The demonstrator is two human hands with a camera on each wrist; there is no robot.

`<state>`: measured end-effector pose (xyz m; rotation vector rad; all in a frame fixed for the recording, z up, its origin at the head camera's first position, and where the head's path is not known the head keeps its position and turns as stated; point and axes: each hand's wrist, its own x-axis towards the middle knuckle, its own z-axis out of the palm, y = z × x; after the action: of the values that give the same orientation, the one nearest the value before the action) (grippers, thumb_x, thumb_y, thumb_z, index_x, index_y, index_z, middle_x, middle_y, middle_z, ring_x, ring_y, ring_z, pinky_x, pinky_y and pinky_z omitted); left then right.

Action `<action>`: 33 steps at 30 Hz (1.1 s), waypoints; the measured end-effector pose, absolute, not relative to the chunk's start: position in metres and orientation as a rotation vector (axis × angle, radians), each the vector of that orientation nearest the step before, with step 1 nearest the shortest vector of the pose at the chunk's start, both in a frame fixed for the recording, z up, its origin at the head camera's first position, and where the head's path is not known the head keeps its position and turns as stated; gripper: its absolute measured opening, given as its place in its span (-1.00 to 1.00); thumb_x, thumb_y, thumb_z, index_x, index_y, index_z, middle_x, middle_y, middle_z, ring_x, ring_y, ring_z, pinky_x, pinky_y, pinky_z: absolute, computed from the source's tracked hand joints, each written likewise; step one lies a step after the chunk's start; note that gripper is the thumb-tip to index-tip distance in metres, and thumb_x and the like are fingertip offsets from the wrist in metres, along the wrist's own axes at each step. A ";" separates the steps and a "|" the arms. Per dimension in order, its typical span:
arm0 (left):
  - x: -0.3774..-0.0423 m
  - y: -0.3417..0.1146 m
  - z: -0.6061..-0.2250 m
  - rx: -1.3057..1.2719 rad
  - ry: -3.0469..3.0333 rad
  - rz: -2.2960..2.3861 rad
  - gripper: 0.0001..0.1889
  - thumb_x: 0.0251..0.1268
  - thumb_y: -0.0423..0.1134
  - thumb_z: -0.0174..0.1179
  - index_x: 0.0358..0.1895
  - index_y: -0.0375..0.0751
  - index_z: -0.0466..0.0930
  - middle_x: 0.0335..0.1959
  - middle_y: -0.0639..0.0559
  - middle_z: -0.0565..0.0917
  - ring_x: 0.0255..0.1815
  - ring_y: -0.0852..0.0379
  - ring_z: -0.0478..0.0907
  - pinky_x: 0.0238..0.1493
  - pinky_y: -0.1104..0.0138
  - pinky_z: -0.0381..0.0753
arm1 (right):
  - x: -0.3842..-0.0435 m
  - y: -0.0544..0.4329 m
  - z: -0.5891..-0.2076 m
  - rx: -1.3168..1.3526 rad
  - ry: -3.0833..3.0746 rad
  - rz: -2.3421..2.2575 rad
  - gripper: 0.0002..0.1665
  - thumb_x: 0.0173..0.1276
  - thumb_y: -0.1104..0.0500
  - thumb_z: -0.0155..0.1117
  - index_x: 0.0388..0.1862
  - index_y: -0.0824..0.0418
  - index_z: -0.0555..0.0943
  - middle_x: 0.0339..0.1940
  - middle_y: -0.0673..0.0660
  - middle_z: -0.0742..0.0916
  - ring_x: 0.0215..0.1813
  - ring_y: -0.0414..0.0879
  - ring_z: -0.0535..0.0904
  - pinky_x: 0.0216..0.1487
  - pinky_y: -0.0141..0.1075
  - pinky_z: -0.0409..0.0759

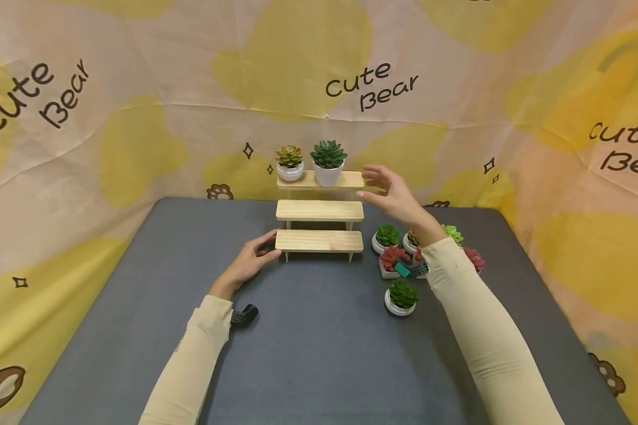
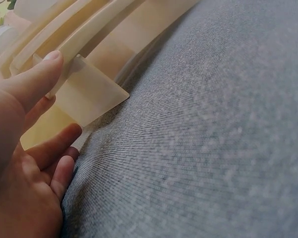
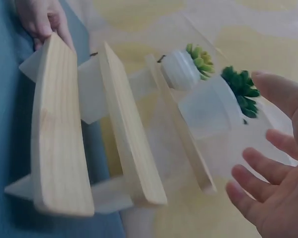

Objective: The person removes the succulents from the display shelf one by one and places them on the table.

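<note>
A three-tier wooden display stand (image 1: pixel 319 241) with translucent supports stands on the table. At its left end my left hand (image 1: pixel 251 258) holds the lowest board, with the thumb (image 2: pixel 48 67) at the front corner and the other fingers beside the support. On the top board sit a yellow-orange succulent in a white pot (image 1: pixel 290 163) and, to its right, a dark green succulent in a white pot (image 1: pixel 328 163). Beside the top board's right end, my right hand (image 1: pixel 390 192) is raised, its fingers spread and bent slightly, with nothing in it.
Right of the stand is a group of small potted succulents, including a green one (image 1: pixel 387 235) and a red one (image 1: pixel 392 260), partly hidden by the right forearm. Another green potted succulent (image 1: pixel 401 297) stands nearer. A printed cloth (image 1: pixel 292 71) hangs behind the table (image 1: pixel 308 354).
</note>
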<state>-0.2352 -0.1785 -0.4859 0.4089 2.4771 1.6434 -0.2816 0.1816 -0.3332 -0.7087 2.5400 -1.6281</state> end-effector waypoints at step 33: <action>-0.235 -0.177 -0.484 0.396 2.437 1.656 -0.32 0.51 -0.22 0.17 0.60 -0.21 0.14 0.55 -0.30 0.29 0.60 -0.22 0.18 0.45 -0.15 0.23 | -0.331 0.098 -0.331 -0.291 2.430 -1.871 -0.18 0.35 0.27 0.40 0.52 0.25 0.27 0.31 0.37 0.58 0.18 0.06 0.56 0.10 -0.10 0.60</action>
<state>-0.2352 -0.1768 -0.4837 0.3956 2.4370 1.6564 -0.3313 0.0984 -0.3307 -0.2907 2.4303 -1.8715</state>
